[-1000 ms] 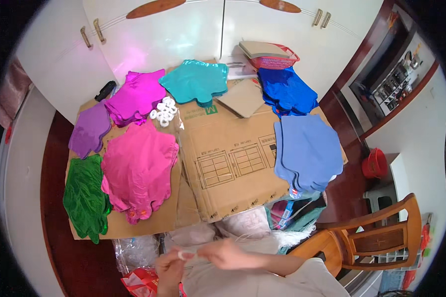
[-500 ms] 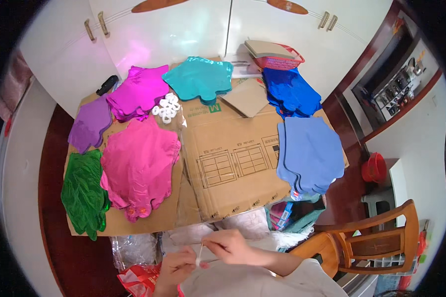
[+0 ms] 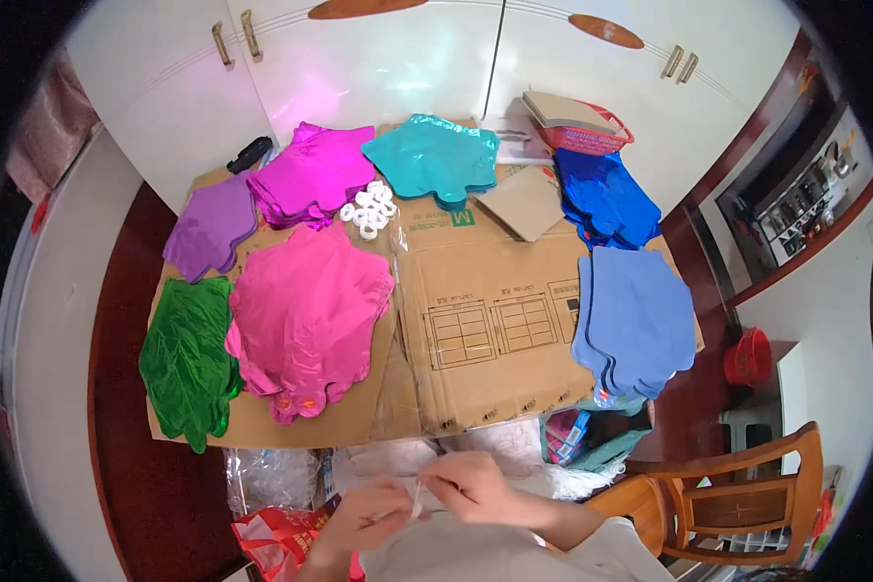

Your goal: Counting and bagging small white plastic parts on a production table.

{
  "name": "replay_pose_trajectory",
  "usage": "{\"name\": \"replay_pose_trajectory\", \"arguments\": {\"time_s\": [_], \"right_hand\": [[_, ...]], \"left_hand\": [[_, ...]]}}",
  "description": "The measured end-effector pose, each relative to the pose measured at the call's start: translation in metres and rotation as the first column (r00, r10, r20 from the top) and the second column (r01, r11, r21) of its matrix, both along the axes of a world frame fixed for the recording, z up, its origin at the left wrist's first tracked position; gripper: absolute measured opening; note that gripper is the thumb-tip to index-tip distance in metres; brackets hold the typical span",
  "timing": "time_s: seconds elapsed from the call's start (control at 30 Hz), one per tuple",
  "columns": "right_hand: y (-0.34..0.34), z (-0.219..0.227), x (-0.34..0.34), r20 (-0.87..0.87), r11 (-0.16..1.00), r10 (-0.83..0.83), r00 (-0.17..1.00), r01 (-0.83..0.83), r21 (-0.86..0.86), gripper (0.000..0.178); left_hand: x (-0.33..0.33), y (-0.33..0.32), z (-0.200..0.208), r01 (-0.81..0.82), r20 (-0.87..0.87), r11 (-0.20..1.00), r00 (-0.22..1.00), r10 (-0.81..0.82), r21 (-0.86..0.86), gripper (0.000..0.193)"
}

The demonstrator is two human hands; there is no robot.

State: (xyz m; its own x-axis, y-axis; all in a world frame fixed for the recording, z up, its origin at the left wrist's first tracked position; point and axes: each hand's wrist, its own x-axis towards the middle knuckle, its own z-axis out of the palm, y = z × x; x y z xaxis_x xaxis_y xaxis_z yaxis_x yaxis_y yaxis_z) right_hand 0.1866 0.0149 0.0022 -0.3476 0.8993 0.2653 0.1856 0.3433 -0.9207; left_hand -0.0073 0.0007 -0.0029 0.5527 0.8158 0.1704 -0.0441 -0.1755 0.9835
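Note:
Close to my body, below the table's front edge, both hands are held together with a thin white strip [image 3: 417, 500] between them. My left hand [image 3: 371, 514] is closed around its lower part. The upper end is pinched in the fingertips of my right hand [image 3: 466, 485]. Whether the strip is ribbon or thread is too small to tell. Beyond my hands, flattened cardboard [image 3: 495, 388] covers the table. On its left lie stacks of flat, shaped foil pieces: pink [image 3: 310, 315], green [image 3: 189, 359] and purple [image 3: 210, 228].
Magenta [image 3: 318, 175], teal [image 3: 435, 160], dark blue [image 3: 606, 199] and light blue [image 3: 640, 320] stacks lie around the far and right sides. Several white rings [image 3: 369, 210] sit behind the pink stack. A red basket [image 3: 592, 138] stands at the back; a wooden chair [image 3: 747, 495] is at right.
The view has shifted, so the table sits further right in it. Both hands stay close together on the white strip, and the strip between them shows shorter now.

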Motion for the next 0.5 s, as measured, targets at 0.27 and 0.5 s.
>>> {"name": "replay_pose_trajectory", "arguments": {"time_s": [0.27,0.5], "right_hand": [[0.005,0.001,-0.001,0.054,0.998,-0.006,0.999,0.003,0.058,0.009],[0.006,0.001,-0.006,0.012,0.995,0.031,0.999,-0.032,0.094,0.01]], "left_hand": [[-0.001,-0.002,0.004,-0.116,-0.12,0.989,0.985,0.126,0.088,0.018],[0.006,0.004,0.013,-0.133,-0.11,0.974,0.982,0.154,0.184,0.016]]}}
